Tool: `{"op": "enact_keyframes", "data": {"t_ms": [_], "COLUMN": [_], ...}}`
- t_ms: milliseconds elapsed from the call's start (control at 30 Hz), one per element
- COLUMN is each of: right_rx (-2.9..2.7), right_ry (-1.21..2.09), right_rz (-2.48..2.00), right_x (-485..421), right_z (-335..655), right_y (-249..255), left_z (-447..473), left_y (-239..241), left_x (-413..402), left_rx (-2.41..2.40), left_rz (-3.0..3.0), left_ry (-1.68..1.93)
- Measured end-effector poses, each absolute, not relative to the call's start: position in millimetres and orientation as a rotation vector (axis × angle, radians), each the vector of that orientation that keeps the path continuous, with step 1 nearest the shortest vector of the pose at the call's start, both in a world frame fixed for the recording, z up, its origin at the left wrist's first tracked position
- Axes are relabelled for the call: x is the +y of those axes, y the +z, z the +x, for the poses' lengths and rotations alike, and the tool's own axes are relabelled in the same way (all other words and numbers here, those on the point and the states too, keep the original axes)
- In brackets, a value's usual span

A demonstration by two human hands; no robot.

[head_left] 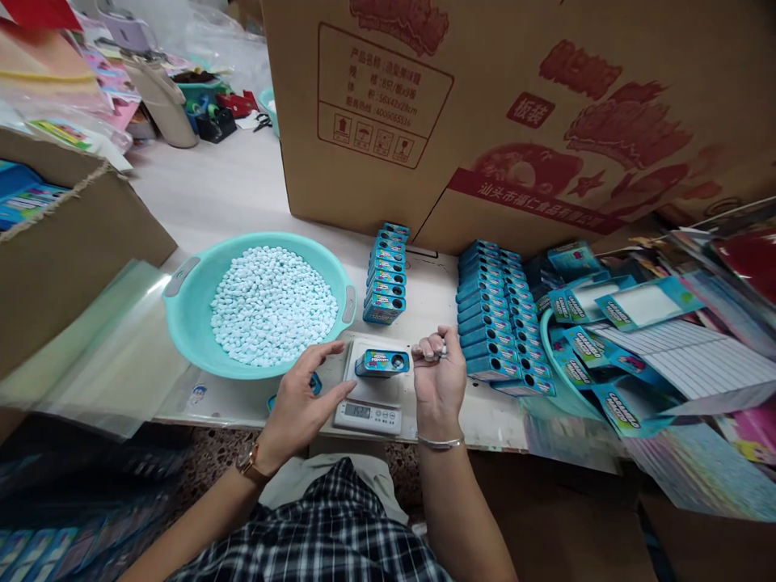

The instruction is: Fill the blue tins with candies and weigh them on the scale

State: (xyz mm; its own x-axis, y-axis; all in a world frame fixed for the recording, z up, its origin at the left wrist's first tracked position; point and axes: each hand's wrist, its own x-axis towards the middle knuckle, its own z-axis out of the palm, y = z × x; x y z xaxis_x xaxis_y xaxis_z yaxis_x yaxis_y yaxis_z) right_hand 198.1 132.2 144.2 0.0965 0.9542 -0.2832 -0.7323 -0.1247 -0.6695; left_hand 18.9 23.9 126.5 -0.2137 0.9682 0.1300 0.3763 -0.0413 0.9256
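Note:
A small blue candy box (381, 363) lies on a white digital scale (371, 404) at the table's front edge. My left hand (301, 402) hovers just left of the scale, fingers spread and curved, holding nothing, with a watch on its wrist. My right hand (437, 373) rests to the right of the scale, fingers curled into a loose fist around small white pieces. A teal basin (187, 307) full of white candies (272, 305) stands to the left.
A row of filled blue boxes (386, 275) stands behind the scale, and two longer rows (503, 319) lie to the right. A large cardboard carton (515, 113) rises behind them. Printed cards (643, 307) are piled at right; another carton (66, 250) and plastic sheets sit at left.

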Motion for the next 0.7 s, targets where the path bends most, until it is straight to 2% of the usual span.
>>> {"op": "enact_keyframes", "data": {"t_ms": [700], "right_rx": [-0.467], "right_ry": [1.492], "right_rz": [-0.908], "right_x": [117], "right_z": [186], "right_y": [144], "left_z": [16], "left_y": [124], "left_x": [20], "left_rx": [1.646], "left_rz": [1.433], "left_ry": [1.277]}}
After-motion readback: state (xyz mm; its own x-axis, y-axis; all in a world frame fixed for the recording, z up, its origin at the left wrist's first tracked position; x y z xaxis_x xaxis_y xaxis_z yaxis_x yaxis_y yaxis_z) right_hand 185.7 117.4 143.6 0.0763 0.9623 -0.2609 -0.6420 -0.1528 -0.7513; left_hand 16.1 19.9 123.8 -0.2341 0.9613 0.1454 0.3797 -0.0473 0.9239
